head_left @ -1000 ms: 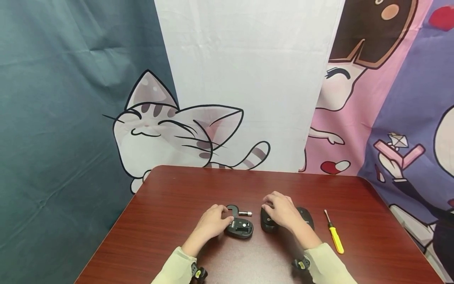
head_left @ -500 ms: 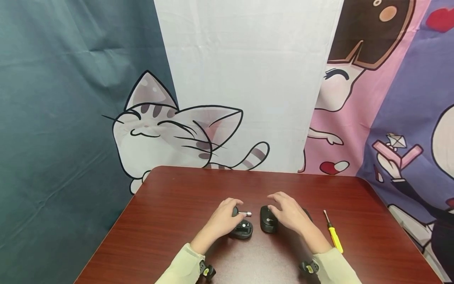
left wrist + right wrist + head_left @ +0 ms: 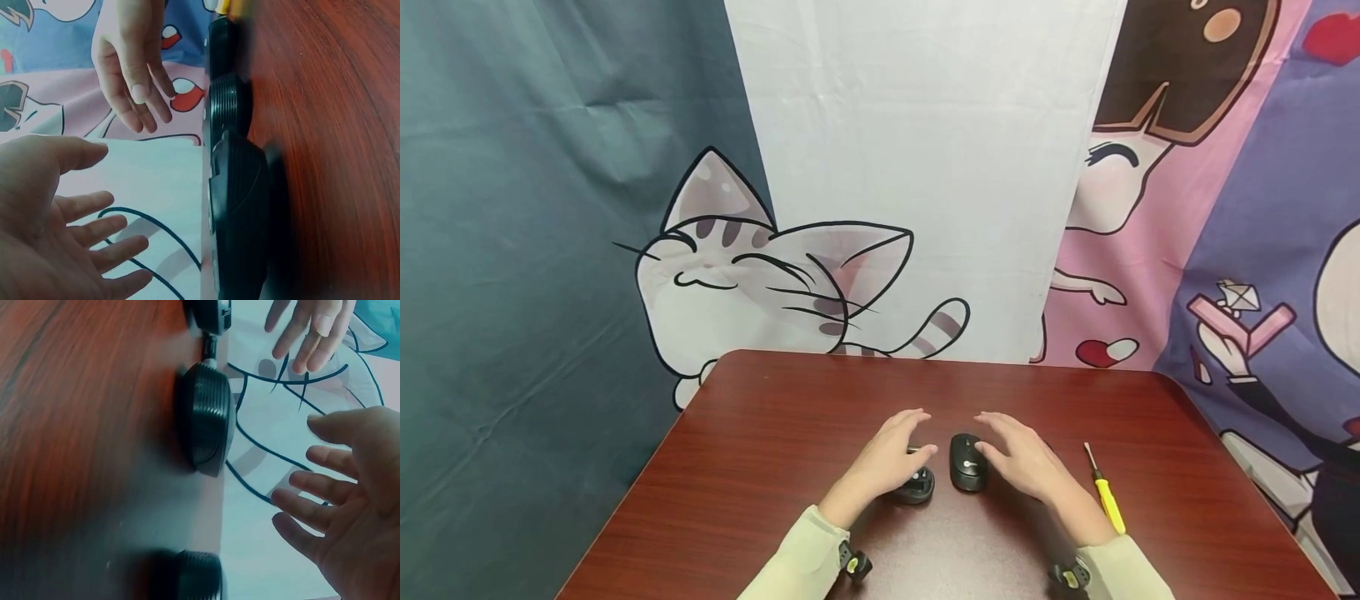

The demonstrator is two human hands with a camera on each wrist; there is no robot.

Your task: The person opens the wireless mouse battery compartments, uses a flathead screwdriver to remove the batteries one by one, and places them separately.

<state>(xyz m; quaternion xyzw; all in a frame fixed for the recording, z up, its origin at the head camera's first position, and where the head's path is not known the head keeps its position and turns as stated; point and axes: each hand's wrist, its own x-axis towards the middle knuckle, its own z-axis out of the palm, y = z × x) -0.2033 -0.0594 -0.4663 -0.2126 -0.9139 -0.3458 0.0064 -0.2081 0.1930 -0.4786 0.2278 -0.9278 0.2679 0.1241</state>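
Both hands hover over the table with fingers spread and nothing in them. My left hand (image 3: 883, 457) is above an upturned black computer mouse (image 3: 919, 487), partly covering it; the mouse's battery compartment shows uncovered. Beside that mouse lies a small battery (image 3: 210, 350), mostly hidden from the head view. A second black mouse (image 3: 967, 468), top side up, sits between the hands, close to the right thumb in the head view. My right hand (image 3: 1026, 458) hides a third black mouse (image 3: 200, 575), which appears at the bottom of the right wrist view.
A screwdriver (image 3: 1107, 500) with a yellow handle lies on the right part of the reddish-brown table (image 3: 760, 467). Behind the table's far edge hangs a backdrop cloth (image 3: 940, 167) with cartoon figures.
My left hand has shifted right, off the upturned mouse's left side and over it. The right hand has drawn back rightward from the middle mouse, now covering the third one.
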